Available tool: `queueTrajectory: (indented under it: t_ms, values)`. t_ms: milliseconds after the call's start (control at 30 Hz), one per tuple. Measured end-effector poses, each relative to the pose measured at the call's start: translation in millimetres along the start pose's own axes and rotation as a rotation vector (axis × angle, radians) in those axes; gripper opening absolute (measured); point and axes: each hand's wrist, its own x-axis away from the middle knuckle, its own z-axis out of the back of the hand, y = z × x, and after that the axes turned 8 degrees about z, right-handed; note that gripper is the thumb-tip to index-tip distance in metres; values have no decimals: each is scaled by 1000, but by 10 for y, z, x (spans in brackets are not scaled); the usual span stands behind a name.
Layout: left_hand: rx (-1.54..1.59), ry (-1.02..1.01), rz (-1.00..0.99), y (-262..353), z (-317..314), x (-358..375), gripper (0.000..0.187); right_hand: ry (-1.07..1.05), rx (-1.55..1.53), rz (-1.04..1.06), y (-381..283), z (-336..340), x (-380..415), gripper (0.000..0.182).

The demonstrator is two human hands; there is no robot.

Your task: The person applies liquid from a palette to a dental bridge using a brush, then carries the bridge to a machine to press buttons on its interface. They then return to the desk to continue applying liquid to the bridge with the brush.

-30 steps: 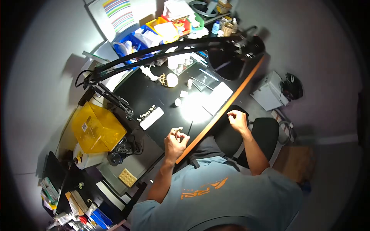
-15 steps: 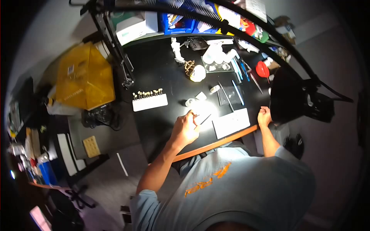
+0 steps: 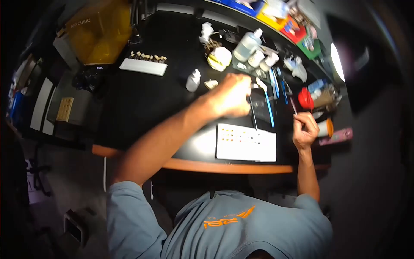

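My left hand (image 3: 230, 96) is closed over the middle of the black table, brightly lit. Its fingertips are washed out, so what they hold, if anything, cannot be made out. A small white dropper bottle (image 3: 193, 80) and a pale square piece (image 3: 211, 83) stand to its left. Below it lies a white palette (image 3: 245, 151) with rows of small coloured dots. A thin dark rod (image 3: 253, 115) reaches down to the palette, next to a blue-handled tool (image 3: 270, 110). My right hand (image 3: 305, 130) is curled shut beside the end of a thin pinkish tool (image 3: 293, 103); nothing shows in it.
A white rack (image 3: 143, 67) with several small-headed bits stands at the left. Behind my hands are a clear bottle (image 3: 246, 46) and a round cream-coloured model (image 3: 219, 59). A red cup-like object (image 3: 305, 98) sits at the right. An amber box (image 3: 97, 32) is at far left.
My left hand has moved forward, away from the table's front edge. My right hand has risen from the edge to beside the pinkish tool. The camera view has shifted.
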Motion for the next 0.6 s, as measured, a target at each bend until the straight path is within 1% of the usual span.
queueTrajectory:
  t_ms: [33,67,100,133,167,200,267,367,400,467,500,533,600]
  values:
    - [-45,-46,60,148,-11,1,16,-30,-23,144,-90,-21,40,21]
    - [-118,-25,96,272,-63,9,21,-46,-22,247,-272,-44,49,24]
    - [-62,-10,139,340,-130,20,27,-75,-82,262,-330,-39,129,26]
    - [-11,2,190,403,-190,83,33,-66,-88,244,-413,-49,205,30]
    - [-63,1,229,552,-191,146,42,-49,-100,228,-467,-71,249,34]
    - [-81,-19,257,641,-213,177,45,-45,-128,189,-553,-76,241,40]
    - [-76,-22,285,627,-292,170,49,-44,-131,166,-619,-105,235,44]
    - [-70,-37,295,752,-352,218,51,46,-87,166,-601,-183,187,46]
    - [-55,-40,305,807,-372,245,51,51,-83,180,-592,-201,176,45]
    - [-45,-51,299,731,-424,219,50,62,-70,210,-532,-242,111,43]
    - [16,-74,293,741,-435,212,50,88,-76,250,-485,-295,88,40]
    - [148,-113,346,799,-434,240,50,106,-93,250,-457,-334,81,33]
    - [44,-113,275,725,-407,175,52,109,-80,248,-397,-422,26,25]
